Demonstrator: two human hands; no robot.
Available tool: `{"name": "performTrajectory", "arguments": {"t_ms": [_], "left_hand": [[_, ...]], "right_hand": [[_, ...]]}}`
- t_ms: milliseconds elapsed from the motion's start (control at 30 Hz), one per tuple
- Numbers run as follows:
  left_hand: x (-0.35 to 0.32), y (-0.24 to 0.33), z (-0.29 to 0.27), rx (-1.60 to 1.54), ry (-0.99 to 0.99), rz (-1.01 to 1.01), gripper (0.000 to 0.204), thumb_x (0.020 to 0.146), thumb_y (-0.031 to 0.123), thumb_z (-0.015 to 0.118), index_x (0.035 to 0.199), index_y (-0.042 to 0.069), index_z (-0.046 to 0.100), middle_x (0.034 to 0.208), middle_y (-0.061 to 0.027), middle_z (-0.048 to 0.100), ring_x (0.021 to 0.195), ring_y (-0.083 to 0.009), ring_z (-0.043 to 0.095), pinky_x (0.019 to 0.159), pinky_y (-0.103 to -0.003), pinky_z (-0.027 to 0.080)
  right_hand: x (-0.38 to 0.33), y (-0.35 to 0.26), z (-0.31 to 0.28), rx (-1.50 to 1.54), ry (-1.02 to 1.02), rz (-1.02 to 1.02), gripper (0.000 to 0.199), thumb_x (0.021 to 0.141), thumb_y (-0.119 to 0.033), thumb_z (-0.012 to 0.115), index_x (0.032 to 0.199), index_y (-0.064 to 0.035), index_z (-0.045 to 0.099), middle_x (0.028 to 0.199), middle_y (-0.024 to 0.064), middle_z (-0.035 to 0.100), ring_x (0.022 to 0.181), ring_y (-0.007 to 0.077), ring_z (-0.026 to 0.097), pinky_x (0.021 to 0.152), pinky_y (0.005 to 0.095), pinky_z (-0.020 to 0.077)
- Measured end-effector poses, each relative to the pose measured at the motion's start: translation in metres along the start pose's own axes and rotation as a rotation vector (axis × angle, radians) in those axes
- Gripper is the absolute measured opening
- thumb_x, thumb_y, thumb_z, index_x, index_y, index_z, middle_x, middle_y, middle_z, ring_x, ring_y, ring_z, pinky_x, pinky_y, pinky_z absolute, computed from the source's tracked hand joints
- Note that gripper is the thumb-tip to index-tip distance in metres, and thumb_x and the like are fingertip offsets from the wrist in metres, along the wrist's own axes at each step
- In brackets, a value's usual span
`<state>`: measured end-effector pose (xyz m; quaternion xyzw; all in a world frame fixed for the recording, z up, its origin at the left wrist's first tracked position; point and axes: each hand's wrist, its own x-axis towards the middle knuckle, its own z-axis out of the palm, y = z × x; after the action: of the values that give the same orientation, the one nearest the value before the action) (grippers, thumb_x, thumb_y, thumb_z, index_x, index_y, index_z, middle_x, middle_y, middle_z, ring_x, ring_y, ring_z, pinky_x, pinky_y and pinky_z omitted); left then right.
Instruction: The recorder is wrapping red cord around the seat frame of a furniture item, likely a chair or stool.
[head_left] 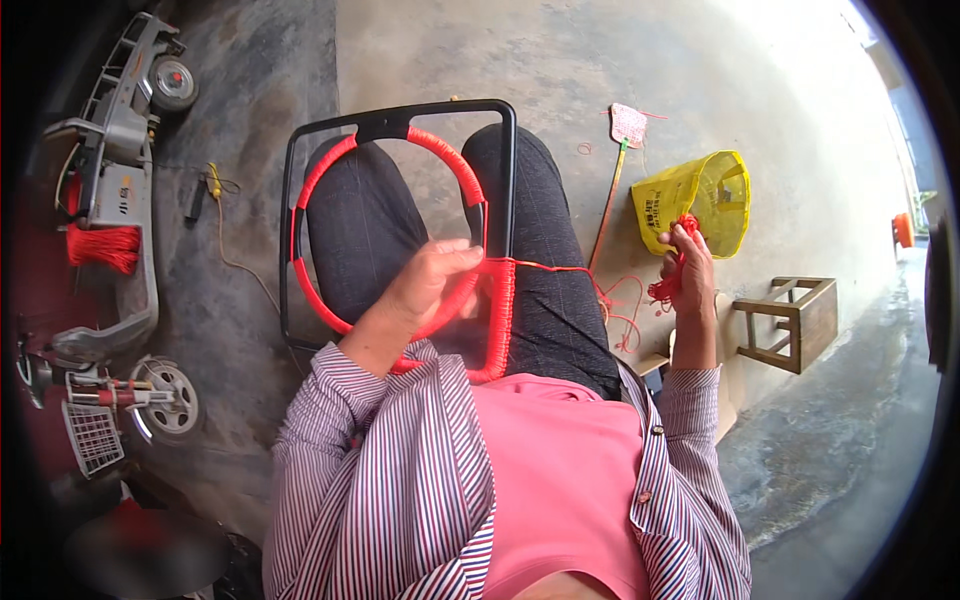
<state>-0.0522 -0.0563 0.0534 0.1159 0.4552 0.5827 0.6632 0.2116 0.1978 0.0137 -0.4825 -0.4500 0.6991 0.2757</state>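
A black rectangular frame (511, 180) with a round inner ring (447, 152) rests across my thighs. Red cord is wound over much of the ring and tightly along the frame's lower right side. My left hand (432, 280) is closed on the ring's right side, thumb and fingers pinching near the wound part. From that edge a taut red cord (550, 267) runs right toward my right hand (692, 268). The right fingers are wrapped round a bundle of red cord (662, 291), partly hidden by the palm. Loose loops hang below it beside my right thigh.
A yellow bin (660, 205) lies tipped beyond my right hand. Near it are a fly swatter (628, 125) and a small wooden stool (815, 312). On the left stands an electric scooter (125, 190) with a red cord hank (103, 247); a cable (232, 262) crosses the floor.
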Motion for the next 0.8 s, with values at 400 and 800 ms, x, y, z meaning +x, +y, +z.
{"name": "performTrajectory", "arguments": {"t_ms": [400,800], "left_hand": [[-0.004,-0.004,-0.009,-0.032,0.006,0.073,0.029,0.082,0.016,0.048,0.105,-0.001,0.055,0.088,-0.0088,0.064,0.068,-0.0117,0.058,0.064,-0.024,0.049],[0.009,-0.013,-0.003,0.173,0.451,0.555,0.034,0.087,0.003,0.054,0.121,0.0,0.049,0.105,-0.006,0.057,0.095,-0.0125,0.055,0.086,-0.027,0.044]], "right_hand": [[-0.023,-0.047,0.14,-0.112,-0.488,-0.116,0.026,0.086,-0.007,0.059,0.111,-0.0018,0.054,0.084,-0.0002,0.055,0.068,0.0055,0.049,0.058,0.0197,0.0381],[-0.036,-0.04,0.224,-1.111,-0.862,-1.101,0.04,0.066,-0.015,0.076,0.102,-0.011,0.06,0.097,0.0051,0.063,0.09,0.0265,0.06,0.076,0.0369,0.0508]]}}
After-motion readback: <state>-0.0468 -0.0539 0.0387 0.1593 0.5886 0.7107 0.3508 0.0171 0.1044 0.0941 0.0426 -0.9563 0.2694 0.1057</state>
